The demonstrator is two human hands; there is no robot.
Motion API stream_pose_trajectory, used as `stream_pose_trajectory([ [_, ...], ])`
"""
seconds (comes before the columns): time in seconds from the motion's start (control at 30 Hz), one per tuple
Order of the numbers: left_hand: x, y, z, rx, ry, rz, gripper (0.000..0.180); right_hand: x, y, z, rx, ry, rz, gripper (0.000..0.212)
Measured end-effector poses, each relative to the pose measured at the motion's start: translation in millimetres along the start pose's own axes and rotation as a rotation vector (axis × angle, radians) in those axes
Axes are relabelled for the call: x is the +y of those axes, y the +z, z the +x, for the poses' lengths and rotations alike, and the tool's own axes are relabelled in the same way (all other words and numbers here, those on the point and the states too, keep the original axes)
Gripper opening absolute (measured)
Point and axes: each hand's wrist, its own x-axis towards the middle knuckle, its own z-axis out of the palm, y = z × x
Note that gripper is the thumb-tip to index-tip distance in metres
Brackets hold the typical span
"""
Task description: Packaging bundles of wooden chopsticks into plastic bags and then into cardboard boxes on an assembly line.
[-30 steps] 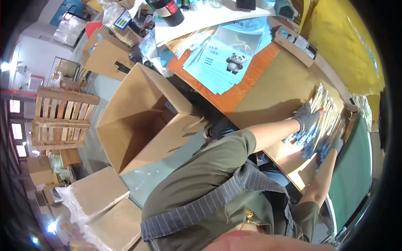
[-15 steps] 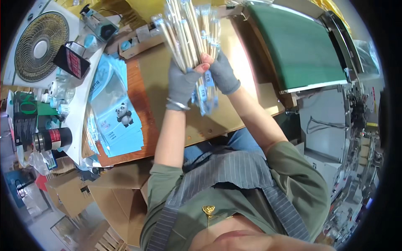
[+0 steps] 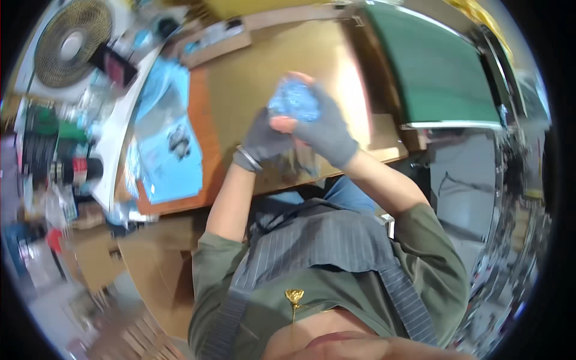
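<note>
Bundle is held between left hand and right hand, fingers closed around it (blurry), above brown board; blue end lies far, long axis apparently running near.

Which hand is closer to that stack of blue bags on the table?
Left. The left hand is to the right of the blue bags, tabletop between; the right hand is farther right.

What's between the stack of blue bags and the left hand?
In the head view, a strip of reddish-brown tabletop lies next to the blue bags, then part of the tan board toward the left hand.
</note>
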Motion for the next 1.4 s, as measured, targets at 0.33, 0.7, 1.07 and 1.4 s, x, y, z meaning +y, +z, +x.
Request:
stream_pose_trajectory([
  [0.33, -22, -13, -112, -0.156, -0.307, 0.188, 0.04, 55, -3, -16, -0.601, 0.394, 0.36, 0.023],
  [0.7, -85, -222, -186, 0.231, -0.185, 1.946, 0.026, 59, 2, -31, -0.401, 0.347, 0.333, 0.023],
  [1.07, 18, -232, -173, 0.354, -0.107, 1.687, 0.036, 53, 6, -35, -0.423, 0.348, 0.351, 0.018],
  [1.4, -101, -102, -67, 0.642, 0.177, 0.753, 0.026, 29, 24, -42, -0.52, 0.364, 0.242, 0.03],
])
